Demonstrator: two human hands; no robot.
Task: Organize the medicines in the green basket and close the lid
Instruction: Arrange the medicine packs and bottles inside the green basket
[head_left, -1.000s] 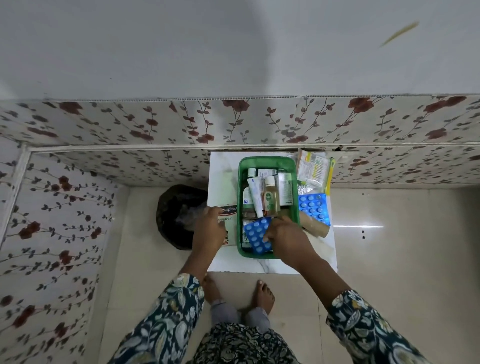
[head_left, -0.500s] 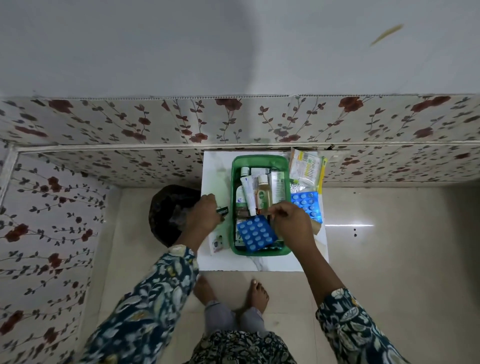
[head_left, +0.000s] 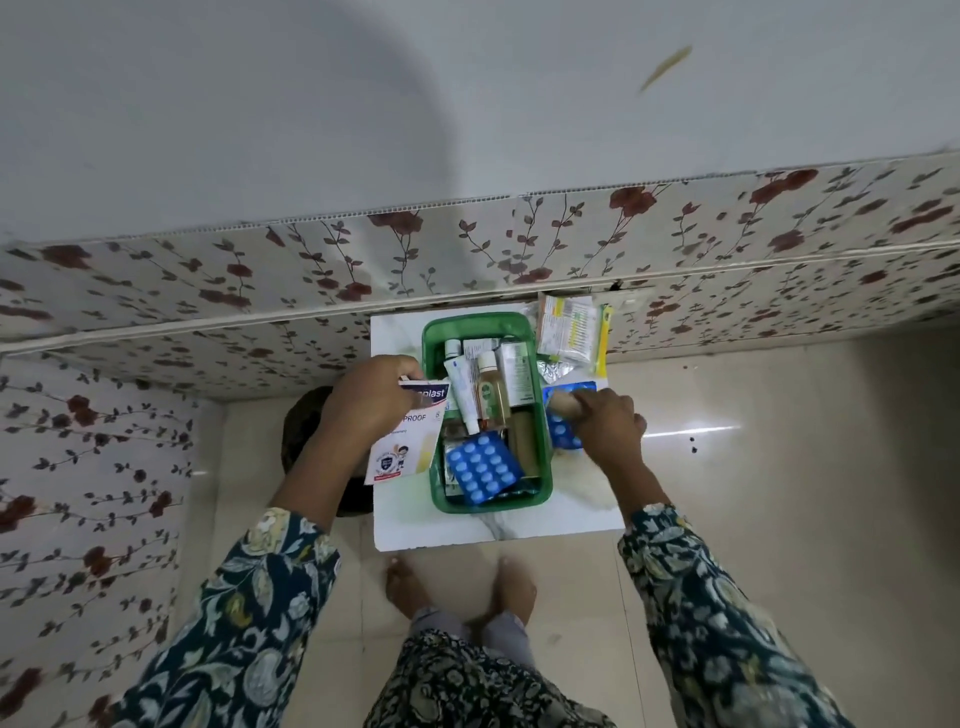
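Observation:
The green basket stands on a white marble-topped stool. Inside it are a white tube, a small amber bottle, a pale box and a blue tablet strip. My left hand holds a white plaster box at the basket's left rim. My right hand is right of the basket, its fingers closed on a tan roll lying over a second blue tablet strip. No lid is visible.
Packets of medicine in clear wrapping and a foil strip lie at the stool's back right. A dark bin stands on the floor left of the stool. Floral wall panels close the back and left. My bare feet are below the stool.
My left hand has lifted the plaster box toward the basket's left rim. My right hand has left the basket and moved right onto the tan roll.

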